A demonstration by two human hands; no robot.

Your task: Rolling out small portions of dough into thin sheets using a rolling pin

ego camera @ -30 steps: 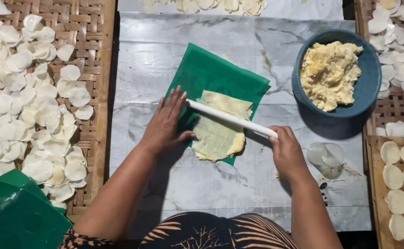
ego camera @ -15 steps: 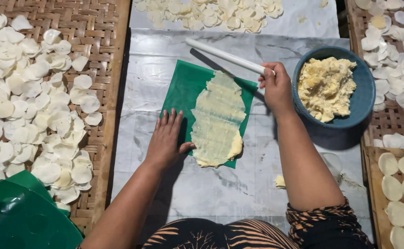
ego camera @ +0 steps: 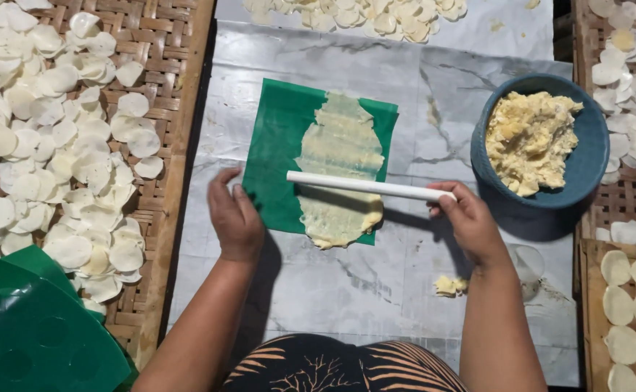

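Grey marbled sheet (ego camera: 318,290) over what looks like woven bamboo mats (ego camera: 165,43).

- Single head view, looking steeply down from above the table (ego camera: 376,290).
- Close range, hands (ego camera: 237,218) near frame centre, trays at both edges.

A white rolling pin (ego camera: 371,186) hides a band of flattened dough (ego camera: 341,167); its end vanishes inside the right hand (ego camera: 467,218). Far left of the left hand (ego camera: 236,218), woven trays of pale discs (ego camera: 49,138) run off-frame.
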